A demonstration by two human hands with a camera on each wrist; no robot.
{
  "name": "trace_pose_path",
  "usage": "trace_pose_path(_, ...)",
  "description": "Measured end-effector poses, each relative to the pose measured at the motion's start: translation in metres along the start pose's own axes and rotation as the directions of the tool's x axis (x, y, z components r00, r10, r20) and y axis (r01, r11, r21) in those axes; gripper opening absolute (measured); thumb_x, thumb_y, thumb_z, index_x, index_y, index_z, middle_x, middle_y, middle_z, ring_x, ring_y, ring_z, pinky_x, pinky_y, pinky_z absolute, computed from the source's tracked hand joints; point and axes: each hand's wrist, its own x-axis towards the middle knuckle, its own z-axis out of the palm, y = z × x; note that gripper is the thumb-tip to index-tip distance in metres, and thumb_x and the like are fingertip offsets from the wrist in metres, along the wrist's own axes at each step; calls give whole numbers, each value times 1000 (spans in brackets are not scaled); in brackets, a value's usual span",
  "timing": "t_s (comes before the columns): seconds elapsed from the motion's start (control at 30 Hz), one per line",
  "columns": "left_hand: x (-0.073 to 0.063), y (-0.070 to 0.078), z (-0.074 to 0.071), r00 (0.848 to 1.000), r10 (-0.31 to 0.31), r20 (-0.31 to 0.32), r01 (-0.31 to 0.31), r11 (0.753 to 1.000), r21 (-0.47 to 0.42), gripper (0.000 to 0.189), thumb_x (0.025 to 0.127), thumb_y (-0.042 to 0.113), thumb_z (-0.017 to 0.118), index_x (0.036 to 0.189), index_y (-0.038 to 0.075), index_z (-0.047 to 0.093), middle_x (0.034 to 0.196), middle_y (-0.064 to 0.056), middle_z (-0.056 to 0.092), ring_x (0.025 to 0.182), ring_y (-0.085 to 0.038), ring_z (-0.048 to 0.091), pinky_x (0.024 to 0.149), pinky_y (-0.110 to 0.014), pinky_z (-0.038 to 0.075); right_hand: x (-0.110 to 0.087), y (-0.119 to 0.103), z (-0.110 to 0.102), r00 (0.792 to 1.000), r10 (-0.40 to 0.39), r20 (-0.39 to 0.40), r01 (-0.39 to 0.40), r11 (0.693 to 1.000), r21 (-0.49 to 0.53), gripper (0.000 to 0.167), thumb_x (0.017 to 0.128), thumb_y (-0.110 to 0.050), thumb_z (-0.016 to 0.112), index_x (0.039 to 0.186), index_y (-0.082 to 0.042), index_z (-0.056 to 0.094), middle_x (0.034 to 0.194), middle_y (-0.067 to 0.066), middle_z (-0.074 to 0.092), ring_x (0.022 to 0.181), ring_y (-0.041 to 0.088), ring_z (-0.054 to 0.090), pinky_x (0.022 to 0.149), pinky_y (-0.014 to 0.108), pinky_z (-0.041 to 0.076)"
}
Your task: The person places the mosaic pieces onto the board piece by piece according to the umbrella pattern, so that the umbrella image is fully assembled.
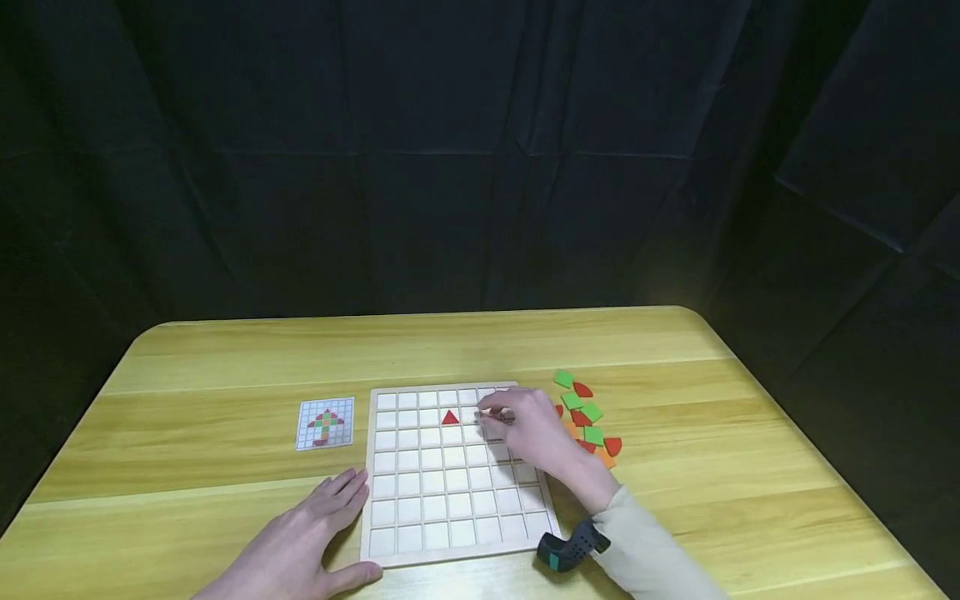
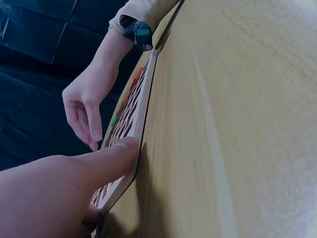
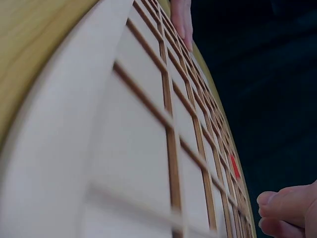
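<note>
A pale wooden board with a grid of square cells (image 1: 432,482) lies on the table. In one cell of its second row sits a red triangle tile (image 1: 449,418). My left hand (image 1: 309,533) rests at the board's left side with straight fingers, its thumb (image 2: 116,157) on the near left corner. Over the board's upper right part, my right hand (image 1: 534,429) has its thumb and fingertips drawn together, just right of the triangle. I cannot tell whether a tile is between those fingertips (image 3: 267,199).
Loose tiles lie right of the board, partly behind the right hand: green squares (image 1: 564,379), red rounded pieces (image 1: 612,447) and orange pieces (image 1: 604,457). Left of the board is a card (image 1: 303,425) with a gridded colour pattern. A black wristband (image 1: 567,546) hangs at the right sleeve (image 1: 645,542).
</note>
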Motion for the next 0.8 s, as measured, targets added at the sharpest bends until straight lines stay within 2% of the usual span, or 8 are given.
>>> trace_pose_path(0.23,0,1,1,1000,2,-20,-1,1000,13,94,88,73,55,143,-3,51,153,-20,44,138,-41,46,105,-54,45,-19,24,-24,996,70,-49,-72,997,-41,14,81,-6,82,95,-8,79,88,1,76,78,13,67,65,26,54)
trace_pose_path(0.37,0,1,1,1000,-3,-19,3,1000,8,94,88,73,54,143,-3,51,153,-20,44,138,-40,45,106,-54,45,-29,38,-40,989,123,-77,-128,990,-64,15,81,-5,82,96,-7,79,87,2,76,70,11,61,59,25,50)
trace_pose_path(0.47,0,1,1,1000,-12,-14,12,1000,-3,95,87,74,54,143,-3,51,154,-20,43,139,-41,45,106,-54,44,-35,48,-49,983,157,-96,-166,982,-96,16,80,-6,82,96,-7,79,88,2,76,75,14,65,63,30,53)
trace_pose_path(0.6,0,1,1,1000,-17,-17,17,1000,-6,96,86,74,55,143,-3,51,154,-20,43,138,-41,45,106,-54,44,-42,56,-54,978,179,-107,-192,973,-127,16,79,-11,84,94,-9,79,91,2,77,85,19,71,73,38,57)
trace_pose_path(0.8,0,1,2,1000,-17,-26,17,1000,-4,96,86,75,55,143,-3,51,153,-20,44,138,-41,45,105,-54,45,-46,59,-53,972,191,-136,-213,963,-166,19,74,-18,89,89,-10,79,83,0,75,76,14,69,66,31,54)
